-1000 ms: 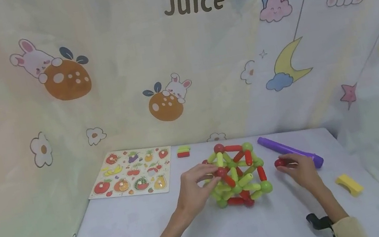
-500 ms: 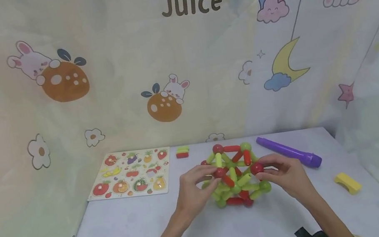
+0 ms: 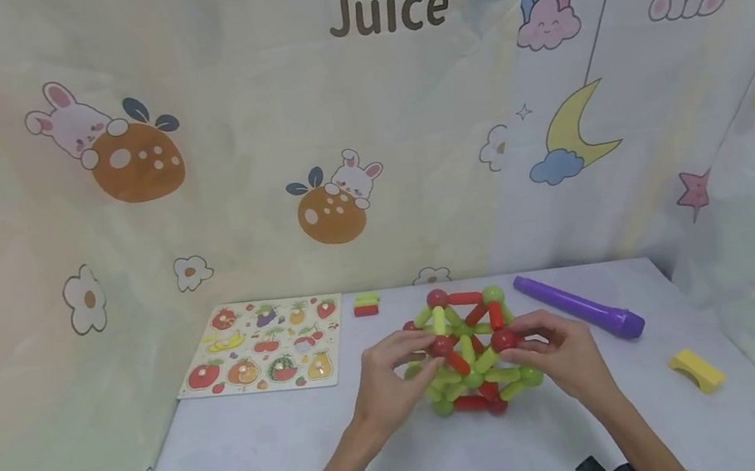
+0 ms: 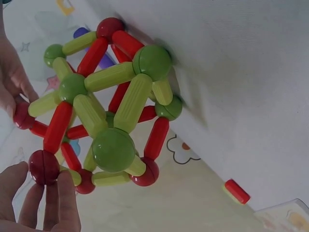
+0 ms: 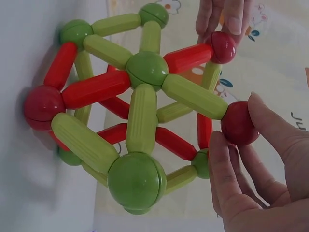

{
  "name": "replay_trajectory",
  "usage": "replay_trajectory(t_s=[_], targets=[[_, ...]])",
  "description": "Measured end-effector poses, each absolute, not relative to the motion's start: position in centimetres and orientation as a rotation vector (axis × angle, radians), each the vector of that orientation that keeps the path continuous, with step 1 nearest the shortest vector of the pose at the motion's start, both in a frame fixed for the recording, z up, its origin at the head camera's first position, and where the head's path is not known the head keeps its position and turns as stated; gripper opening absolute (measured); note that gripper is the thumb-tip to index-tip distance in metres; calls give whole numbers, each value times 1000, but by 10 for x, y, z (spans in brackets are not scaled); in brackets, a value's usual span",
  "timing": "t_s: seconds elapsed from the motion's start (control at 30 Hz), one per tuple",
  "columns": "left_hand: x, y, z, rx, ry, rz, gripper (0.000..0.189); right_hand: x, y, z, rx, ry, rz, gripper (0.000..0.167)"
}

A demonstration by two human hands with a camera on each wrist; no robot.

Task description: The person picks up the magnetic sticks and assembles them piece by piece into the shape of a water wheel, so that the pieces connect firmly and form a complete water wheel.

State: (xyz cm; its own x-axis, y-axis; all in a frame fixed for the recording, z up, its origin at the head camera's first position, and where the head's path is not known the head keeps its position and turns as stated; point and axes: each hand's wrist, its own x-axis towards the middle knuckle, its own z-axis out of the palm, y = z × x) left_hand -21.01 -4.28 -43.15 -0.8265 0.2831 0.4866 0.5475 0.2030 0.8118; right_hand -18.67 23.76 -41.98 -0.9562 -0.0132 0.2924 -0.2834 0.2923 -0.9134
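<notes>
A structure of red and green rods joined by balls stands on the table. My left hand pinches a red ball at its upper left, where a red rod meets the ball. On the other side, my right hand pinches a second red ball between thumb and fingers. In the right wrist view that ball touches the end of a light green rod. Another rod leads from the same green ball to the left hand's red ball.
A fruit picture board lies at the back left, with a red and a green rod beside it. Behind the right hand lies a purple stick. A yellow arched block is at the right. A printed curtain hangs behind the table.
My right hand has brought its red ball leftward from beside the structure to the end of the light green rod. The left hand has kept its pinch in place.
</notes>
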Motion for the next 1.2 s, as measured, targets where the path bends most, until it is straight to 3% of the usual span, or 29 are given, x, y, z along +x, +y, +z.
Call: replay_trajectory(t_s=[0.5,0.93,1.2], targets=[[-220,-48,-430,-780,-2270,-1715,29,-188,233,-417,133,-2420,1552,39],[-324,-109,-478,-268,-2559,-1529,20,-179,275,-465,428,-2429,1366,45],[-353,-107,-501,-190,-2681,-1445,29,-178,274,-473,488,-2307,1465,44]])
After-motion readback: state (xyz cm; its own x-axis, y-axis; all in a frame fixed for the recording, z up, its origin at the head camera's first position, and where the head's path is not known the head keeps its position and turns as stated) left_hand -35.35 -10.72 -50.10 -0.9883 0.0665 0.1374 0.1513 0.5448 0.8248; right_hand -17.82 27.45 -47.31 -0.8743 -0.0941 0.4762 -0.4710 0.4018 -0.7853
